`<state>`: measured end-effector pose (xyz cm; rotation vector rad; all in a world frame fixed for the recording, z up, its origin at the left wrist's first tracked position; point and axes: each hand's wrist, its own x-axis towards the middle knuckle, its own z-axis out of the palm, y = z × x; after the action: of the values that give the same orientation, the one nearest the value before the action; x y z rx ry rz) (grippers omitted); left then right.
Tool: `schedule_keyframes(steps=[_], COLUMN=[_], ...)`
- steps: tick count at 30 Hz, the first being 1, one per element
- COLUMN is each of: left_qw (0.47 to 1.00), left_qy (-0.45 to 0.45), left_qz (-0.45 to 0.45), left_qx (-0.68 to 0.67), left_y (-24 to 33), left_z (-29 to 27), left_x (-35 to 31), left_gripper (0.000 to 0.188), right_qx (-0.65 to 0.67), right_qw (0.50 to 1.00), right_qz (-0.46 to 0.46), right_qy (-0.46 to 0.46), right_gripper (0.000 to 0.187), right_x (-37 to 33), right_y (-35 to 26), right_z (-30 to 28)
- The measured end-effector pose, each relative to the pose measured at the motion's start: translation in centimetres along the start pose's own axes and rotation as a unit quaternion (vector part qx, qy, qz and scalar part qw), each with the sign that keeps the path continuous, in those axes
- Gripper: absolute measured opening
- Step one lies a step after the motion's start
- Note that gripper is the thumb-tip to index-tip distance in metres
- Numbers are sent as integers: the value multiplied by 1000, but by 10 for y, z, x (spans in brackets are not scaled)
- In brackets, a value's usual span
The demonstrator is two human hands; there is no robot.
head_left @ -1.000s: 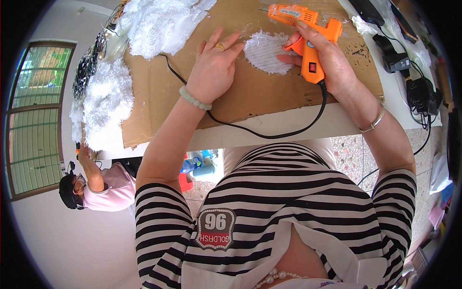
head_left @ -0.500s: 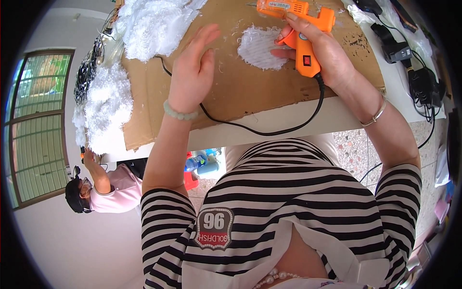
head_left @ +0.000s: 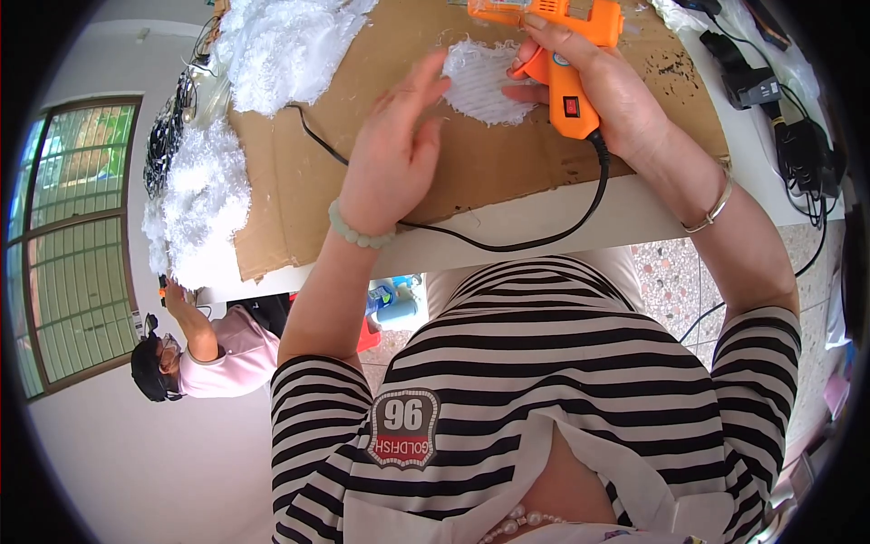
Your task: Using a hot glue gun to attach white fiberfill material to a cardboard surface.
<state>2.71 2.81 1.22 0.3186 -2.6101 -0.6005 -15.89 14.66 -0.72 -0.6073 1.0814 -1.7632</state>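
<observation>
My right hand (head_left: 625, 95) is closed around the handle of an orange glue gun (head_left: 573, 86), its nozzle end pointing left near the top of the view. A black cord (head_left: 535, 245) runs from the handle's base, loops over the table's near edge and passes behind my left wrist. Beside the gun lies a small frayed piece of white ribbed fabric (head_left: 485, 86) on the cardboard. My left hand (head_left: 396, 154) hovers at that fabric's left side, fingers stretched out and holding nothing. Its fingertips come close to the fabric; whether they touch it I cannot tell.
A brown cardboard sheet (head_left: 299, 190) covers much of the white table. Fluffy white fabric piles (head_left: 288, 54) lie at the left, with dark wires (head_left: 163, 136) beyond them. Black power adapters and cables (head_left: 802, 159) sit at the right. A person in pink (head_left: 227, 358) works at the far left.
My left hand has moved right, toward the white fabric piece. The glue gun in my right hand has shifted slightly left and up.
</observation>
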Motion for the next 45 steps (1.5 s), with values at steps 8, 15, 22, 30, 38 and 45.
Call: schedule_keyframes(steps=[8, 15, 22, 30, 38, 45], left_qw=[993, 995, 988, 978, 944, 997], left_qy=[41, 44, 61, 3, 31, 49], left_qz=[-62, -93, 57, 144, -160, -40], left_qx=[94, 18, 132, 147, -286, 38], left_y=[-20, -37, -17, -1, -15, -7], left_z=[2, 14, 17, 5, -22, -8], left_x=[17, 26, 32, 15, -10, -11], left_gripper=[10, 7, 5, 28, 34, 40], right_qx=[72, 55, 46, 59, 60, 31], right_qw=[994, 995, 995, 996, 996, 996], right_qz=[62, 70, 79, 67, 61, 76], right_qy=[46, 52, 37, 28, 19, 35], right_gripper=[17, 20, 21, 22, 23, 23], right_x=[1, -3, -2, -4, -3, -3], right_y=[-8, -12, -11, -12, -10, -12], right_z=[8, 11, 7, 10, 10, 9])
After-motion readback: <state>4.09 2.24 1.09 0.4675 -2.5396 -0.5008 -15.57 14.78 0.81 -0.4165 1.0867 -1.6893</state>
